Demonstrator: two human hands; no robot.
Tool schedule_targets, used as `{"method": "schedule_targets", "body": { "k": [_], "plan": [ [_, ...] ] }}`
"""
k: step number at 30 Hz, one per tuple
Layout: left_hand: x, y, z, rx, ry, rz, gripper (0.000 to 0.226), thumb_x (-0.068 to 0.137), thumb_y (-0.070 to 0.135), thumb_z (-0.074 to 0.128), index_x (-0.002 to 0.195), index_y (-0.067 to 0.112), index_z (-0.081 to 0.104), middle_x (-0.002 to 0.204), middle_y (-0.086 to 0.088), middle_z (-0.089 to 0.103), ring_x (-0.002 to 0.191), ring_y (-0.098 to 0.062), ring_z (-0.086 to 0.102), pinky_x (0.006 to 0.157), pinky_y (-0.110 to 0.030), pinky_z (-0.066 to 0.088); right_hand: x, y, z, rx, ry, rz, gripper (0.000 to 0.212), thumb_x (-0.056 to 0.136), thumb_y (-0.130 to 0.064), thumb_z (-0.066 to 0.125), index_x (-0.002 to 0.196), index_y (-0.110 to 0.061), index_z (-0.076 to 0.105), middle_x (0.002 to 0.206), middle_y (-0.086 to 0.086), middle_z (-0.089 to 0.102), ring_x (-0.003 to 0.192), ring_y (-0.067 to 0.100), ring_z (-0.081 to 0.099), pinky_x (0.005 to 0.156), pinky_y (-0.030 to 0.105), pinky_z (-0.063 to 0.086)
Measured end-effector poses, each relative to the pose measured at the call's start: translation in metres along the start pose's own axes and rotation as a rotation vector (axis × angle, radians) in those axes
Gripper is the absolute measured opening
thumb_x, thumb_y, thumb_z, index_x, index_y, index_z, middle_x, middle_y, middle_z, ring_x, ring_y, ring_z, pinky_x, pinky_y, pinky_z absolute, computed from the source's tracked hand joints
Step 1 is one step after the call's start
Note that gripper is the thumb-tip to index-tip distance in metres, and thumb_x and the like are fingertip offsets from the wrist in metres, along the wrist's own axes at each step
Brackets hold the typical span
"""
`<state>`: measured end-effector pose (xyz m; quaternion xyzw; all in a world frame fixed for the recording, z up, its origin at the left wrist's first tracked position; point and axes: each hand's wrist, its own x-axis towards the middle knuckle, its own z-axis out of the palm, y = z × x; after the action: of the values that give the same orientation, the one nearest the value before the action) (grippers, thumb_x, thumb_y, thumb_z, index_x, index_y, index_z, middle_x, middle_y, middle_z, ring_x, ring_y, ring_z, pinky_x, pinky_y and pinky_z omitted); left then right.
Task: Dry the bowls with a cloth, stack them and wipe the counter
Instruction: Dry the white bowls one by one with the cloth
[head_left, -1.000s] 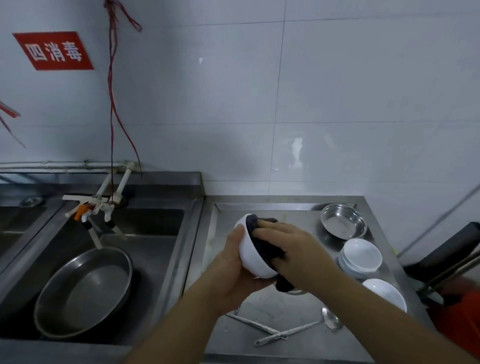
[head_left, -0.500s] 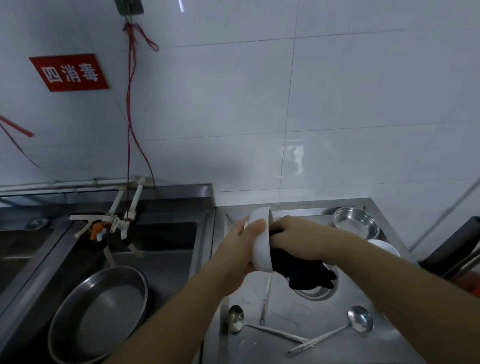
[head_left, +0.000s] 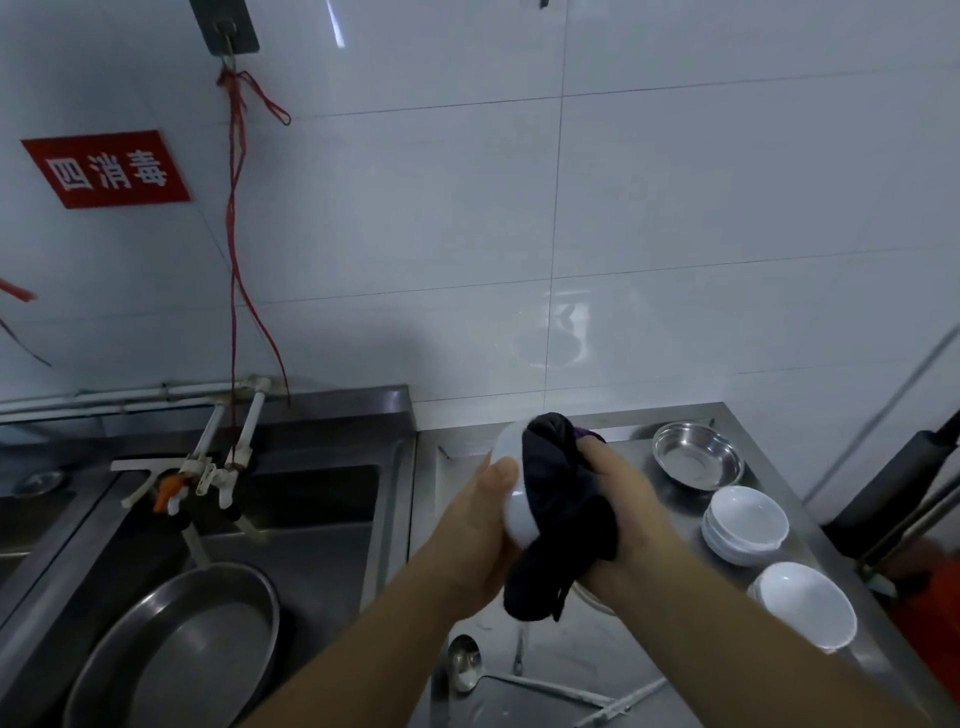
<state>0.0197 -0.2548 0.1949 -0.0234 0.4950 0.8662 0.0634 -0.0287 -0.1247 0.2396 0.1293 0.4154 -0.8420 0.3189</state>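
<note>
My left hand (head_left: 480, 525) grips a white bowl (head_left: 511, 512) on its side above the steel counter (head_left: 582, 670). A dark cloth (head_left: 558, 514) is pressed into and over the bowl by my right hand (head_left: 618, 499), and its loose end hangs below. A stack of white bowls (head_left: 745, 525) stands at the counter's right side. Nearer to me sits another white bowl (head_left: 805, 603), open side up.
A small steel bowl (head_left: 696, 461) sits at the counter's back right. Spoons (head_left: 465, 670) lie at the front. A sink (head_left: 291, 519) on the left holds a large steel basin (head_left: 176, 649) under white taps (head_left: 208, 467). A dark chair part (head_left: 904, 483) stands right.
The bowl has been turned in my hands, and the cloth now covers more of its inside and rim. The view has tilted slightly, showing the bowl stack on the right again.
</note>
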Motion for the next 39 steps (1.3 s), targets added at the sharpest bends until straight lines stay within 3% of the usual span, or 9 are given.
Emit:
{"method": "schedule_targets", "body": {
  "k": [5,8,12,16,22,26,29,35,39],
  "plan": [
    [0.016,-0.009,0.017,-0.004,0.129,-0.035,0.088,0.083,0.061,0.068,0.154,0.014,0.047,0.141,-0.02,0.066,0.129,-0.035,0.066,0.094,-0.039,0.061,0.019,-0.005,-0.01,-0.753,0.254,-0.528,0.019,0.099,-0.028,0.064,0.087,-0.014,0.067,0.069,0.009,0.064,0.064,0.02,0.062,0.065,0.039,0.054],
    [0.024,-0.002,0.013,0.023,0.168,-0.021,0.084,0.082,0.059,0.072,0.15,0.015,0.051,0.138,-0.02,0.067,0.126,-0.038,0.067,0.095,-0.049,0.061,0.025,-0.018,-0.025,-1.316,0.051,-0.724,0.008,0.1,-0.024,0.062,0.093,-0.023,0.065,0.08,0.001,0.067,0.077,0.021,0.065,0.073,0.041,0.056],
    [0.029,0.003,0.008,0.077,0.144,-0.033,0.088,0.081,0.066,0.072,0.149,0.015,0.052,0.141,-0.025,0.063,0.129,-0.047,0.062,0.101,-0.065,0.054,0.027,-0.053,-0.028,-1.86,-0.213,-0.623,0.029,0.097,-0.015,0.057,0.122,-0.027,0.066,0.106,-0.004,0.069,0.095,0.019,0.065,0.084,0.038,0.054],
    [0.032,0.002,0.015,0.127,0.088,-0.076,0.102,0.076,0.074,0.077,0.148,0.008,0.051,0.136,-0.031,0.064,0.124,-0.046,0.065,0.099,-0.059,0.057,0.021,-0.068,-0.031,-1.675,-0.336,-0.265,0.026,0.087,-0.047,0.057,0.106,-0.037,0.071,0.092,-0.005,0.075,0.083,0.014,0.074,0.077,0.034,0.062],
    [0.033,-0.009,0.023,-0.021,-0.012,-0.081,0.08,0.087,0.074,0.063,0.144,0.018,0.061,0.142,-0.024,0.063,0.13,-0.041,0.063,0.103,-0.055,0.056,0.016,-0.06,-0.039,-0.525,-0.243,-0.065,0.013,0.076,-0.024,0.073,0.085,-0.019,0.082,0.086,0.013,0.077,0.076,0.023,0.076,0.064,0.032,0.061],
    [0.039,-0.011,0.034,-0.055,0.11,-0.093,0.083,0.085,0.074,0.064,0.146,0.018,0.06,0.142,-0.019,0.066,0.132,-0.038,0.063,0.109,-0.06,0.051,0.031,-0.044,-0.041,-1.091,-0.037,-0.697,0.016,0.095,-0.034,0.073,0.081,-0.027,0.067,0.074,-0.005,0.068,0.069,0.018,0.067,0.066,0.032,0.056],
    [0.043,-0.007,0.03,-0.027,0.174,-0.08,0.067,0.093,0.067,0.057,0.14,0.02,0.066,0.139,-0.016,0.068,0.129,-0.036,0.066,0.108,-0.06,0.052,0.037,-0.058,-0.049,-1.636,-0.185,-0.978,0.017,0.096,-0.016,0.068,0.108,-0.028,0.069,0.1,-0.016,0.067,0.084,0.013,0.064,0.072,0.032,0.053],
    [0.049,0.003,0.031,0.103,0.225,-0.018,0.087,0.082,0.063,0.069,0.151,0.014,0.05,0.141,-0.023,0.064,0.129,-0.041,0.064,0.107,-0.068,0.049,0.043,-0.082,-0.03,-1.76,-0.191,-0.466,0.021,0.095,-0.038,0.058,0.098,-0.022,0.072,0.084,-0.002,0.074,0.078,0.016,0.072,0.076,0.038,0.06],
    [0.048,0.004,0.029,0.115,0.142,0.036,0.107,0.078,0.066,0.079,0.153,0.0,0.042,0.143,-0.037,0.055,0.134,-0.055,0.053,0.112,-0.077,0.038,0.04,-0.083,-0.033,-1.11,-0.208,-0.004,0.04,0.08,-0.038,0.066,0.093,0.0,0.068,0.09,0.017,0.071,0.081,0.03,0.067,0.076,0.043,0.057]
  ]
}}
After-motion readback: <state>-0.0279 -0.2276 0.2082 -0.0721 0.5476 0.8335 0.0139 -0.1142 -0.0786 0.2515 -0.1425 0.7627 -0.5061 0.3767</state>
